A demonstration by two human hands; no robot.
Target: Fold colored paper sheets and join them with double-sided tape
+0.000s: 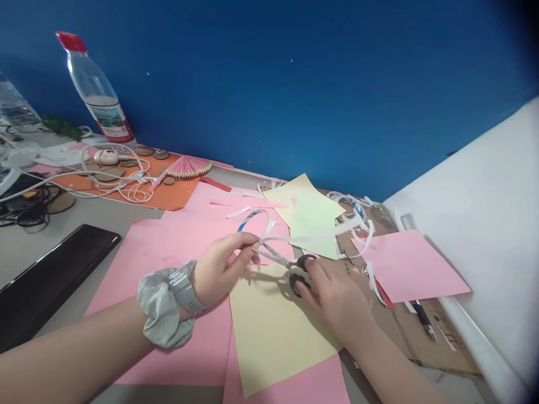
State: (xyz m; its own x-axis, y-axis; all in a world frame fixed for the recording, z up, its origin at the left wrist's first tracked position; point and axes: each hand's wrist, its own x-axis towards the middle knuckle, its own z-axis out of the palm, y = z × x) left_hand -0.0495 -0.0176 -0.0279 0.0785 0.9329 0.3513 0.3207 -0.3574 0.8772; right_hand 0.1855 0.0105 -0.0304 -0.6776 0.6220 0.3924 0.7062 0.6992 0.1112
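My left hand (pixel 221 266), with a watch and a grey scrunchie at its wrist, pinches a thin white strip (pixel 314 238) between thumb and fingertips. The strip stretches off to the right, and a curled end with blue print (pixel 268 220) loops above the fingers. In my right hand (pixel 339 300) are black-handled scissors (pixel 278 258), their blades parted and pointing left at the strip near my left fingertips. Whether the blades touch the strip I cannot tell. Beneath the scissors lies a pale yellow sheet (pixel 286 331), on top of pink paper (pixel 168 252).
Green paper (pixel 314 221) and white strip scraps lie behind my hands. To the right, a pink sheet (pixel 415 269) and a pen (pixel 424 321) rest on cardboard (pixel 442 353). At left are a black phone-like slab (pixel 63 280), white cables (pixel 135 188), a pink fan (pixel 189 166) and a bottle (pixel 96 84).
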